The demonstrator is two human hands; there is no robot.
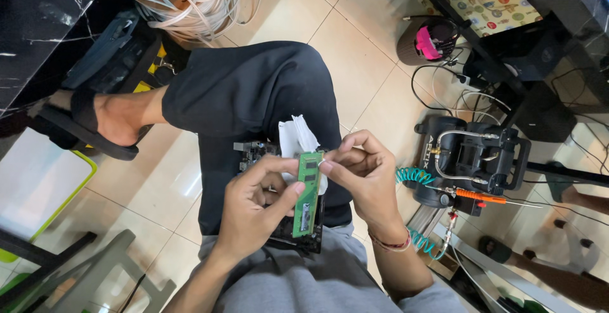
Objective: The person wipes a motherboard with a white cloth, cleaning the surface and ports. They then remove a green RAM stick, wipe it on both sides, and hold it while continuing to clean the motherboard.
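Green memory stick (307, 192) stands upright above the circuit board (298, 237) on the person's lap — left hand (257, 208) pinches its edges to steady it, right hand (361, 170) pinches white tissue (295, 136) against its top.

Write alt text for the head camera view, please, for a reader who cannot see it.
A seated person's left hand holds a green memory module upright while the right hand pinches its top edge, with white tissue behind. A dark circuit board rests on the lap.
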